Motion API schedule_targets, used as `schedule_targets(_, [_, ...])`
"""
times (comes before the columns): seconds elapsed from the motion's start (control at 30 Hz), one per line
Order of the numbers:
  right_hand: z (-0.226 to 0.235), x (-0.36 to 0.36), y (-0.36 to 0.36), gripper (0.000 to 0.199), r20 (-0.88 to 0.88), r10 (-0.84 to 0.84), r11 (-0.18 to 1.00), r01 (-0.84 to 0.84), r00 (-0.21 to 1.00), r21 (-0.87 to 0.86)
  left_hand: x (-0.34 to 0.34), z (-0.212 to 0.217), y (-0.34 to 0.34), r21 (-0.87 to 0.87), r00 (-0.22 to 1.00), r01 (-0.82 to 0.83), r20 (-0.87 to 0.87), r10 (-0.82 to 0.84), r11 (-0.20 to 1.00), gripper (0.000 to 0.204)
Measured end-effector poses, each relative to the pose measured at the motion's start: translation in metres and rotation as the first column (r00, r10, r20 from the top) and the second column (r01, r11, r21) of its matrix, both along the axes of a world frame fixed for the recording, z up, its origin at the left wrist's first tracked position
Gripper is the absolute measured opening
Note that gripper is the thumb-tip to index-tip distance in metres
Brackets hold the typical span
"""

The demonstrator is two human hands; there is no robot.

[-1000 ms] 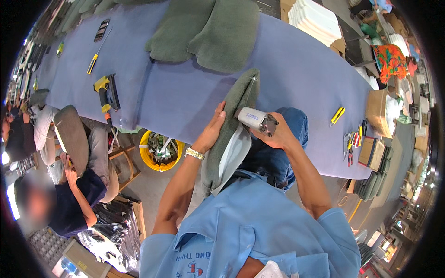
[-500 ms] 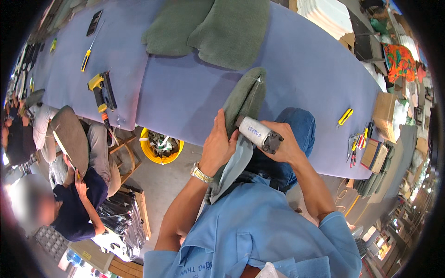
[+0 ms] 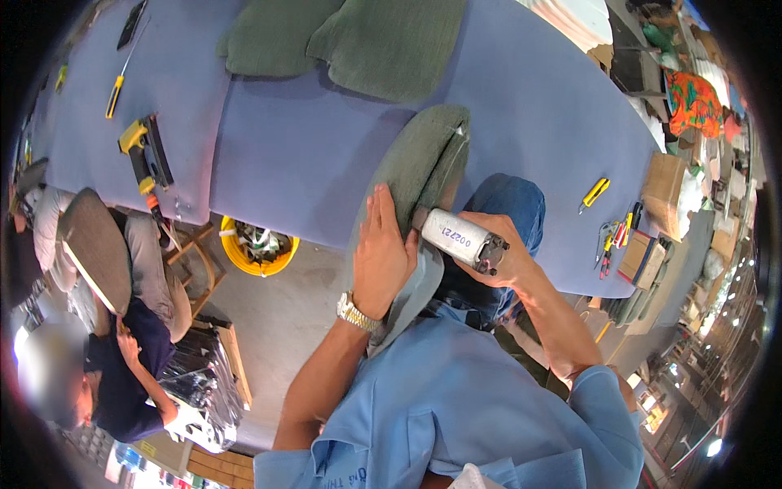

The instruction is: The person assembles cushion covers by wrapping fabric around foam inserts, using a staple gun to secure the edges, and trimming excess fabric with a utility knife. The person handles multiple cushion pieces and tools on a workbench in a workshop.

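**Stapler pressed to a green cushion at the table's edge**

Here, the right hand (image 3: 507, 254) was wrapped tight around a grey pneumatic stapler (image 3: 459, 237), its nose set against the green upholstered cushion (image 3: 414, 175) standing on edge at the picture's centre. The left hand (image 3: 381, 253), fingers flat and not clenched, pressed on the cushion's cover at nine o'clock of the tool; a metal watch (image 3: 358, 312) sat on that wrist. The cushion leaned on the purple table (image 3: 309, 155). Two more green cushions (image 3: 358, 41) lay at twelve o'clock. A yellow bucket (image 3: 254, 246) stood at nine o'clock, beyond it a seated person (image 3: 114, 359).
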State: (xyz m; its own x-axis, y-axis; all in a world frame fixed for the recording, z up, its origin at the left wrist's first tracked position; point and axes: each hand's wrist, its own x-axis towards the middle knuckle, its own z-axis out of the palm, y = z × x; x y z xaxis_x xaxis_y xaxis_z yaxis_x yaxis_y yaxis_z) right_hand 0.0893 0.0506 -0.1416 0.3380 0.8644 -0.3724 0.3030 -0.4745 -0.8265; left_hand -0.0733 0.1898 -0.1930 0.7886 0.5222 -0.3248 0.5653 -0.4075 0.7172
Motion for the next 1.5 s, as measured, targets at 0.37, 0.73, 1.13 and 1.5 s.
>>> schedule_targets(0.37, [0.002, -0.011, -0.014, 0.040, 0.063, 0.006, 0.986, -0.017, 0.998, 0.165, 0.000, 0.012, 0.002, -0.034, 0.998, 0.010, -0.061, -0.012, 0.999, 0.089])
schedule_targets(0.73, [0.004, -0.011, -0.014, 0.039, 0.053, 0.042, 0.993, -0.048, 0.998, 0.108, 0.004, 0.011, -0.002, -0.014, 0.999, -0.013, -0.034, 0.012, 1.000, 0.093])
schedule_targets(1.13, [0.016, -0.011, -0.001, 0.053, -0.009, 0.053, 0.998, -0.053, 0.999, 0.021, 0.004, 0.001, -0.009, -0.050, 0.999, -0.039, -0.039, 0.037, 0.998, 0.098])
schedule_targets(1.5, [0.009, -0.029, 0.001, 0.043, -0.033, -0.051, 0.998, 0.052, 0.998, 0.047, -0.042, -0.104, 0.048, -0.696, 0.969, 0.080, 0.221, 0.107, 0.713, 0.064])
